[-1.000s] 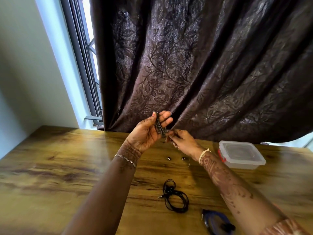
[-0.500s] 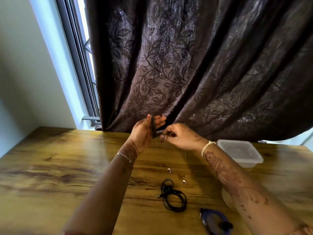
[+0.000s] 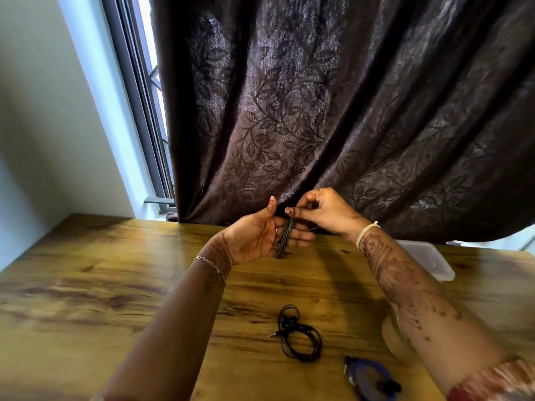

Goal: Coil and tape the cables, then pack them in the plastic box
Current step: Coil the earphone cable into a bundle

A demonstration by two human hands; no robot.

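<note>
One cable [image 3: 285, 238] wraps the left hand's [image 3: 260, 241] straight fingers above the table's [image 3: 86, 270] far edge. The right hand [image 3: 318, 209], pinching its end, has risen over them: another turn, so coiling looks nearly done.

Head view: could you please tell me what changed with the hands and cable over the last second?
The right hand, pinching the loose strand, rose from beside the cable coil to above it. The left hand kept carrying the coil. The black earphones, blue cable and plastic box stayed put on the table.
</note>
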